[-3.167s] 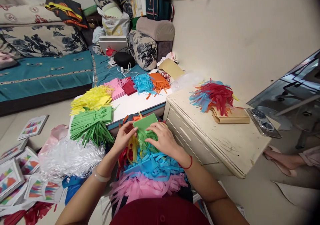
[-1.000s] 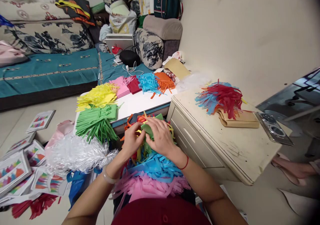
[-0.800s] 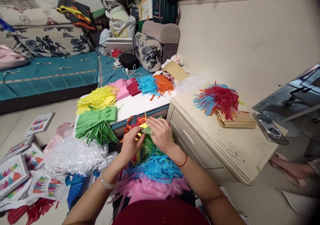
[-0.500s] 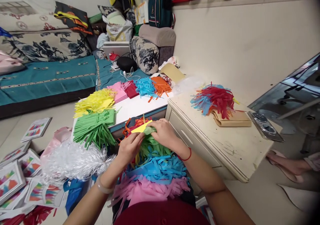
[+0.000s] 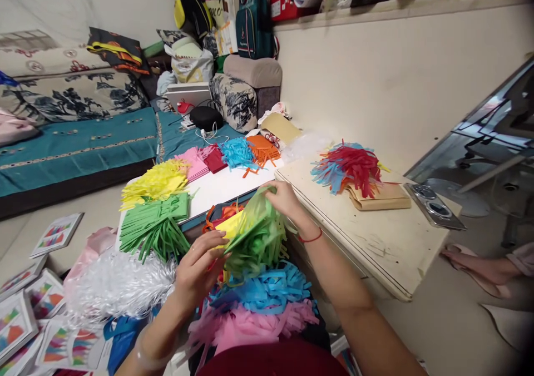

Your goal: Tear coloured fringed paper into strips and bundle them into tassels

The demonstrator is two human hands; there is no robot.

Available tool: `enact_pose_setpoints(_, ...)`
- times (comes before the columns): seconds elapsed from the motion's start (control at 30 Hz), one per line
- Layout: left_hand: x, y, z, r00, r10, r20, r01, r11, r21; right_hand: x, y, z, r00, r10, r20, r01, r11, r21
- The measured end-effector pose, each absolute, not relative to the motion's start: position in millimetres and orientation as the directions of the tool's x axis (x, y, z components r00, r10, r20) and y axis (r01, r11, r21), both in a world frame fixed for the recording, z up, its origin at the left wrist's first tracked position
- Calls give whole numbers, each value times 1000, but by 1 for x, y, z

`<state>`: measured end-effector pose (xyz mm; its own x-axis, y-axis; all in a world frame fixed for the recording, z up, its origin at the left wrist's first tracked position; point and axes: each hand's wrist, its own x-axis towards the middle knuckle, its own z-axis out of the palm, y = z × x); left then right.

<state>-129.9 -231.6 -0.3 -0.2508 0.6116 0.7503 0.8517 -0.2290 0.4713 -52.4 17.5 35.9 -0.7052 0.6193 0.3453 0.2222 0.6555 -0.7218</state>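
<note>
My right hand (image 5: 285, 199) grips the top of a green fringed paper piece (image 5: 257, 237) and holds it lifted, its strips hanging over my lap. My left hand (image 5: 197, 267) rests with spread fingers on the yellow fringed piece (image 5: 228, 229) beneath it, pressing the stack down. Below lie orange (image 5: 223, 213), blue (image 5: 262, 287) and pink fringed layers (image 5: 250, 323) stacked on my lap.
A low white board (image 5: 221, 181) holds piles of green (image 5: 154, 226), yellow (image 5: 156, 178), pink, dark red, blue and orange fringe. A cream cabinet (image 5: 375, 237) at right carries a red-blue fringe bundle (image 5: 348, 167) on tan envelopes. White tinsel (image 5: 117, 281) and printed cards (image 5: 25, 320) lie left. Another person's foot (image 5: 479, 259) shows far right.
My right hand has lifted the green fringed piece up and to the right off the stack. My left hand has dropped lower onto the yellow layer. The camera tilted upward.
</note>
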Motion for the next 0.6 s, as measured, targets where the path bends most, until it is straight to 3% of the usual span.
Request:
enact_pose_setpoints(0.13, -122, -248, -1, -520, 513, 683, 691, -219, 689, -36, 66, 43, -592, 715, 373, 276, 614, -739)
enact_pose_setpoints(0.23, -129, -244, -6, -781, 423, 460, 461, -106, 881, -13, 101, 59, -467, 770, 434, 312, 603, -734)
enact_pose_setpoints(0.33, -140, -235, -11, -859, 418, 294, 256, -145, 956, 12, 129, 78, -328, 802, 499, 344, 593, -728)
enact_pose_setpoints(0.43, -147, -230, -9, -848, 384, 365, 283, -256, 924, 28, 144, 89, -262, 829, 493, 384, 559, -735)
enact_pose_setpoints(0.6, -141, -231, 15, -693, 192, 694, 536, -506, 675, 32, 146, 86, -325, 838, 437, 414, 542, -731)
